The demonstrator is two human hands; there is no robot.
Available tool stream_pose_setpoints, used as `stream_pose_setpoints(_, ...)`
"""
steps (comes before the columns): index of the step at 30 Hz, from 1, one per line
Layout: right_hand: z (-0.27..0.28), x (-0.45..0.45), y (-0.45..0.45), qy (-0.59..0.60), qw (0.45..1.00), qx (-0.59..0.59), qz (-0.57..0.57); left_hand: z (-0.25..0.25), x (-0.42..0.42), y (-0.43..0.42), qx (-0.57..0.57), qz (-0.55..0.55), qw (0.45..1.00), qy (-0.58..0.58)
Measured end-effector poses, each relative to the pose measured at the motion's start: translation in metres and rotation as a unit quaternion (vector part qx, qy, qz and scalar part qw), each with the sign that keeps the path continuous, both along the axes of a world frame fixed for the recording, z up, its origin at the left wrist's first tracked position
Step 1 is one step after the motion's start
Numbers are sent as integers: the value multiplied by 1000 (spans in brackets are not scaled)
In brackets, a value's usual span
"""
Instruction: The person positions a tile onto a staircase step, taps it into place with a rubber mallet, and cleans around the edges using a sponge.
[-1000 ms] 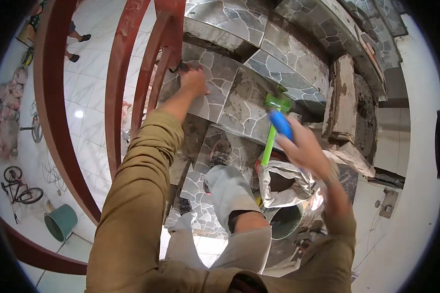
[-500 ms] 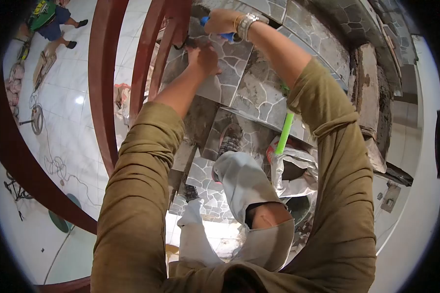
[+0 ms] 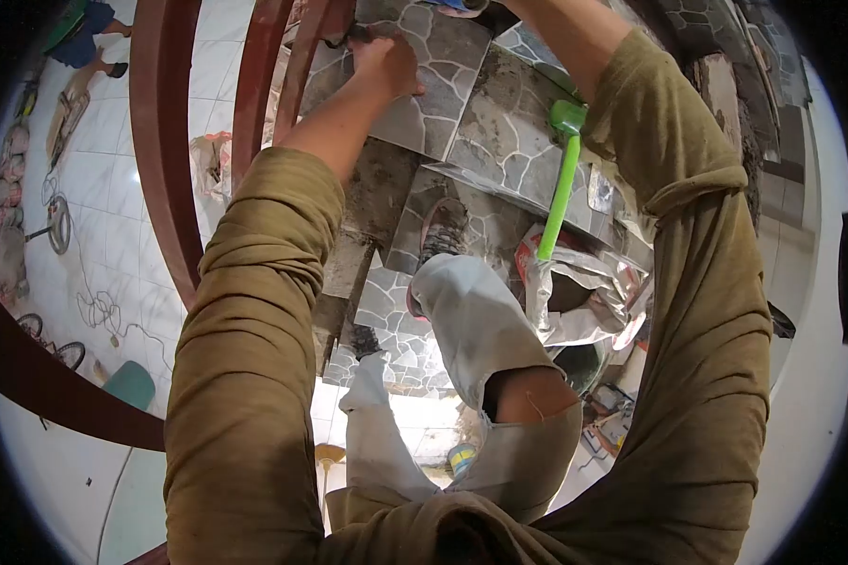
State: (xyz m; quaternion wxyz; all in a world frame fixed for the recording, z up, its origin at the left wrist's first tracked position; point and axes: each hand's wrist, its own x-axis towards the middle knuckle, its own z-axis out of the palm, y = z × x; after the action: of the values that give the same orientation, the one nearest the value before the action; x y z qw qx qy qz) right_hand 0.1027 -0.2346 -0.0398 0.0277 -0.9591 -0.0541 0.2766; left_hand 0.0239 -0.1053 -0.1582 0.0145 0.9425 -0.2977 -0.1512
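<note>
My left hand (image 3: 386, 64) rests on a grey stone-patterned tile (image 3: 443, 56) beside the brown post, thumb apart from the fingers; its fingertips are partly hidden. At the top edge, my right forearm (image 3: 575, 28) runs out of the picture, so that hand is out of sight. Close to where it leaves, part of a blue object (image 3: 462, 6) shows; its kind is unclear. A green mallet (image 3: 562, 179) lies on the step below my right forearm, its handle pointing towards me and over a crumpled sack (image 3: 584, 325).
Curved brown railing posts (image 3: 165, 122) stand at my left. Beyond them a person (image 3: 89, 38) is on the white tiled floor, near loose cable (image 3: 108, 315). My shoe (image 3: 443, 229) stands on a lower tiled step. A wooden block (image 3: 719, 89) lies at right.
The view has shifted, and things near the steps sit higher in it. My right hand, earlier seen around a blue object, has passed beyond the top edge. The mallet's head is now uncovered.
</note>
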Motion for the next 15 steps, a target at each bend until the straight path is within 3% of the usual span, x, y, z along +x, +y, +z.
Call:
stream_pose_setpoints(5,16,-34,-33,79,995,-50,-31,25,-5,6,5,18,999,49)
stream_pose_setpoints(8,25,-58,-37,95,993,-52,-44,19,-7,4,5,36,999,12)
stream_pose_setpoints(9,38,-77,-37,98,985,-4,-143,17,-6,4,5,38,999,14)
stream_pose_setpoints(14,42,-92,-53,65,970,78,-222,12,-10,3,-17,67,998,-15)
stream_pose_setpoints(15,44,-96,-59,62,987,33,-146,10,-9,2,-12,59,998,-1)
